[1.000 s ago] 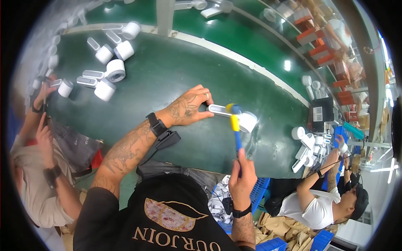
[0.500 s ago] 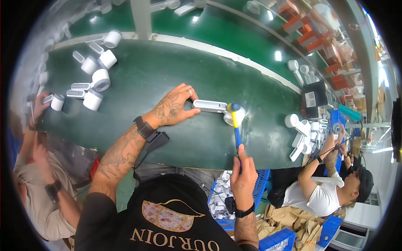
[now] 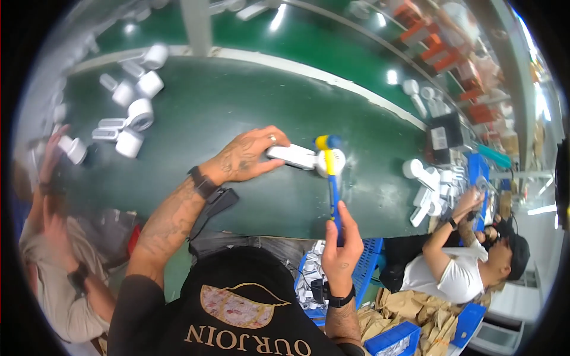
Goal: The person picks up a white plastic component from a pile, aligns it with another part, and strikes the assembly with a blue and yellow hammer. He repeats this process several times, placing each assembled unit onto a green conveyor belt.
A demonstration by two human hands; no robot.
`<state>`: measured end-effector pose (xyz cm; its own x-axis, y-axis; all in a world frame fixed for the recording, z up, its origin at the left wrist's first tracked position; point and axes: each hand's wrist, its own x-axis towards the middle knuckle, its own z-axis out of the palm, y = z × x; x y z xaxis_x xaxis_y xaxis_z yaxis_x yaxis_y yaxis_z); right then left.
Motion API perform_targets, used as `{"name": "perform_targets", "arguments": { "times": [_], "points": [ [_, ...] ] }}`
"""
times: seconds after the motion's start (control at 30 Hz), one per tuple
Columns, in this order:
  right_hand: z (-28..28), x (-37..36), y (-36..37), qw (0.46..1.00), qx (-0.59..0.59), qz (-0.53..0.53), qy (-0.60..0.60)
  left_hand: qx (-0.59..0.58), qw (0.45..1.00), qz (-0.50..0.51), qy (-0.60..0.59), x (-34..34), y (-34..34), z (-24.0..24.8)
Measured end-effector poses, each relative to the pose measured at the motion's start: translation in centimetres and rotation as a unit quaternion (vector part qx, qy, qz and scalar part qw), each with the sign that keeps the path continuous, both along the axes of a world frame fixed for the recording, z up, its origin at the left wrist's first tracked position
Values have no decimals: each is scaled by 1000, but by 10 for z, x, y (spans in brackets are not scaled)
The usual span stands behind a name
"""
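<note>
My left hand (image 3: pixel 252 155) grips the handle end of a white handheld device (image 3: pixel 295 156) with a round head, its thumb on the near side and fingers over the far side. The device lies lengthwise on the green table, its head toward the right. My right hand (image 3: pixel 342 252) is closed round the blue handle of a small mallet (image 3: pixel 331 168) with a yellow neck and a blue-tipped head. The mallet's head and neck overlap the device's round head in view; whether they touch, I cannot tell.
Several similar white devices (image 3: pixel 129 142) lie on the green table (image 3: pixel 202 107) at left, and others (image 3: pixel 428 185) at right by a black box (image 3: pixel 446 137). Co-workers stand on both sides. A blue crate (image 3: pixel 371 255) with white parts sits below the table edge.
The device has been turned over, from a face with a grey strip to a plain white one, and shifted slightly left. The mallet and my right hand have moved a little up and left.
</note>
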<state>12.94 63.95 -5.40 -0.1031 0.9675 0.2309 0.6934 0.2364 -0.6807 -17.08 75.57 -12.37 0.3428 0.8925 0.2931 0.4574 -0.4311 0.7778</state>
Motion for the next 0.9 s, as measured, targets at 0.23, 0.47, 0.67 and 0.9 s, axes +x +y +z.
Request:
{"name": "perform_targets", "arguments": {
  "times": [0.23,0.47,0.67,0.9],
  "points": [
    [7,-8,3,999,22,24,-18,61,996,66,-5,7,3,-7],
    [-16,-8,5,990,35,63,-122,-7,999,45,-14,7,5,-7],
    [-16,-17,4,991,109,68,-23,-10,998,51,-23,9,5,-6],
    [-11,-17,5,989,90,108,-36,-30,997,67,-9,11,6,-5]
  ]
}}
